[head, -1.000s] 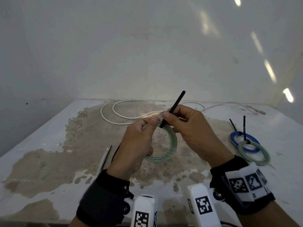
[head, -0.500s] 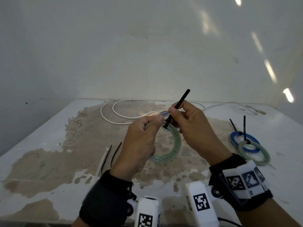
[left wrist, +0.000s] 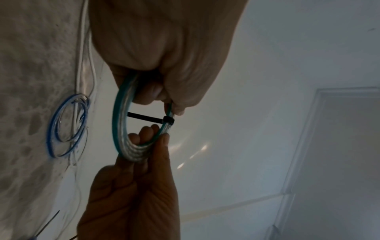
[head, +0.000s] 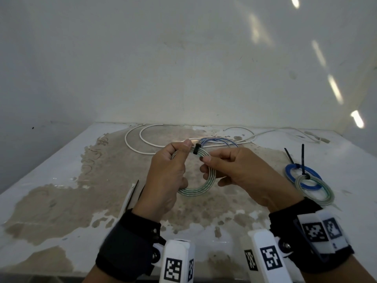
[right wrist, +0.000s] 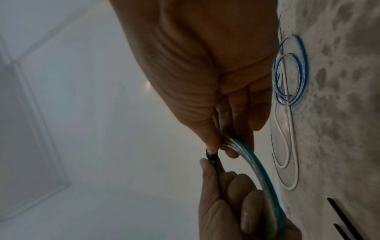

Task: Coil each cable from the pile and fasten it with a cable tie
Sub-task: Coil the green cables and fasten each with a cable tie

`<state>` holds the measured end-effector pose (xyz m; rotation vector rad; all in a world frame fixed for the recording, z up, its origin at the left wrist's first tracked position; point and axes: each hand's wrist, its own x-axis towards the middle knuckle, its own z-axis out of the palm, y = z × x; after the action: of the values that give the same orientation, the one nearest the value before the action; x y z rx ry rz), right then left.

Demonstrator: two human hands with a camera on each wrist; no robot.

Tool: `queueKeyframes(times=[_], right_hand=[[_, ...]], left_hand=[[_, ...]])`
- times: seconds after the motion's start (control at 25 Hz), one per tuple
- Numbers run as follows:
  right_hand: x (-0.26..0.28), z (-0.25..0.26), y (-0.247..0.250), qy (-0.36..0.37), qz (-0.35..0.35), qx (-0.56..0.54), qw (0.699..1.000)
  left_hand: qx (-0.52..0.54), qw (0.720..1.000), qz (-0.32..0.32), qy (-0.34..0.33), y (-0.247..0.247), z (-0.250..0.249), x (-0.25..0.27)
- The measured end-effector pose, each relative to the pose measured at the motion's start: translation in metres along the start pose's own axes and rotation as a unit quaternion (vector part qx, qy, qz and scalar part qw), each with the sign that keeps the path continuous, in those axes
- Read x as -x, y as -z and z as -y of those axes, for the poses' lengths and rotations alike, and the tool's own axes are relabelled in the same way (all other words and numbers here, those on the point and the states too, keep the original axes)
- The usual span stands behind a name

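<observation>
Centre frame, left hand [head: 165, 176] and right hand [head: 242, 174] pinch the green coil [head: 201, 186] either side of the black cable tie [head: 196, 149], whose tail crosses the loop.

Held coil [head: 201, 180] clear with green stripe; tie [head: 196, 149] black. Loose cable [head: 134, 148] white, another [head: 218, 140] blue. Tied coils: blue [head: 293, 176], greenish-clear [head: 324, 198]. Tabletop [head: 51, 156] white with brown, maybe worn, patches.
</observation>
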<state>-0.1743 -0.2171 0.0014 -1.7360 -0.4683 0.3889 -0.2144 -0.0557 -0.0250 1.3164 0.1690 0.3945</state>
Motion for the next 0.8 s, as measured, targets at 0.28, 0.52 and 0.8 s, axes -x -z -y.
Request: queueKeyframes(times=[0.28,0.52,0.8], right_hand=[[-0.001,-0.005,0.008,0.016,-0.051,-0.052,0.997],[-0.001,-0.006,0.008,-0.001,-0.047,-0.105,0.993],[-0.004,-0.012,0.008,-0.01,-0.026,-0.153,0.988]], left_hand=[[0.031,0.99,0.093,0.106,0.015,-0.01,0.002],[0.018,0.991,0.102,0.09,0.028,-0.006,0.004],[0.093,0.988,0.094,0.081,0.021,-0.008,0.001]])
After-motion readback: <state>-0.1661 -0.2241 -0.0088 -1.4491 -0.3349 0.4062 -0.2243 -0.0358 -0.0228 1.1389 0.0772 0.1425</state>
